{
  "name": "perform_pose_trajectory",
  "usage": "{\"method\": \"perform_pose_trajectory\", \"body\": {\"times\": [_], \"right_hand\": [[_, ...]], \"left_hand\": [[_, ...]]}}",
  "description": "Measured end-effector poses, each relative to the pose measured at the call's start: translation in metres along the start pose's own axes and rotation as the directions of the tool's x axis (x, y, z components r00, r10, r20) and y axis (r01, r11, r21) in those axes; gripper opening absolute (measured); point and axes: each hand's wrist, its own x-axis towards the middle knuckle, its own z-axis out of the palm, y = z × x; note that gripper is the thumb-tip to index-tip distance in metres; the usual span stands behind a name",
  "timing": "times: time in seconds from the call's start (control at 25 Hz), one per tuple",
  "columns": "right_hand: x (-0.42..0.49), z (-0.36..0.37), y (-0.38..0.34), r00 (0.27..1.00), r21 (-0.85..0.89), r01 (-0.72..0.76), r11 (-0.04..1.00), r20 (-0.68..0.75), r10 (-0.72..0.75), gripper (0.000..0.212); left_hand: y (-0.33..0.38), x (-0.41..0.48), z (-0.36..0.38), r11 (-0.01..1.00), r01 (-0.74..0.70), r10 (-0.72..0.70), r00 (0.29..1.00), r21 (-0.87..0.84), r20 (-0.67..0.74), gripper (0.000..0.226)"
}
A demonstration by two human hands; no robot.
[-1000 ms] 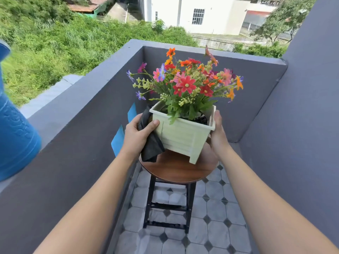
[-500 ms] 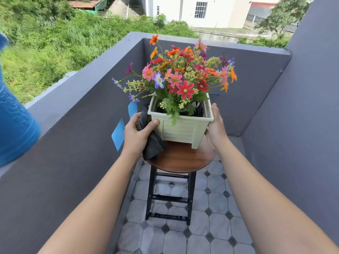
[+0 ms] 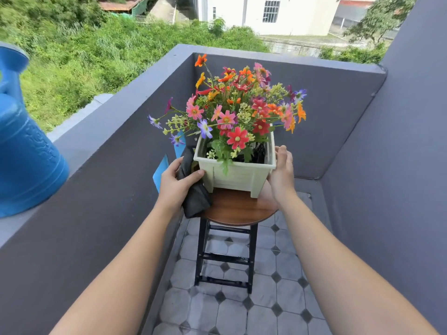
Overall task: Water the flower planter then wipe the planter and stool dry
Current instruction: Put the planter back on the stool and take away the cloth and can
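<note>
Left grip: The left hand (image 3: 175, 183) is clutching a dark crumpled cloth (image 3: 194, 199). The fingers are curling round it and the thumb is lying across it toward the planter's near-left corner.
Right grip: The right hand (image 3: 281, 172) is pressing flat against the planter's right wall with straight fingers. It is holding nothing.
Planter: The pale green square plastic planter (image 3: 238, 176) is sitting at frame centre on the round wood-topped stool with black metal legs (image 3: 238, 210). Its near-right foot is touching the top. The rear feet are hidden, so full seating cannot be confirmed.
Contents: Multicoloured flowers (image 3: 238, 110) are spreading well beyond the rim.
Surroundings: A blue plastic watering can (image 3: 26, 153) is standing on the grey parapet ledge (image 3: 101, 122) at the left edge of the frame, well apart from the stool. Grey patterned floor tiles (image 3: 242, 310) are showing below.
Step, as judged: Drying appears to be under way. No wetness is discernible on the planter or the stool.
Risk, slide: The planter is occupying much of a small stool top. A firm sideways wipe from the left could push it toward the right edge, where only the flat right hand is bracing it.
Risk, tip: The tall bouquet is making the load top-heavy, so lifting one side to wipe beneath could spill soil.
Risk, snag: The cloth is hanging over the stool's left edge and could catch a planter foot.
</note>
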Motion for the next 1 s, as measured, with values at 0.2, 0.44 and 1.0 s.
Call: {"method": "perform_pose_trajectory", "body": {"times": [0.2,0.44,1.0], "right_hand": [[-0.099,-0.003,-0.025,0.960,-0.065,-0.128,0.990,-0.258,0.107,0.014],[-0.204,0.081,-0.088,0.981,-0.047,0.196,0.980,-0.006,-0.196,0.011],[-0.241,0.262,-0.297,0.595,0.036,0.287,0.957,0.776,-0.207,0.005]], "left_hand": [[0.048,-0.046,-0.043,0.983,0.184,-0.177,0.969,0.024,-0.174,0.029],[0.156,-0.085,-0.083,0.988,0.153,-0.152,0.953,-0.018,-0.261,0.039],[0.368,-0.092,-0.174,0.983,-0.136,0.079,0.924,-0.127,-0.373,0.030]]}}
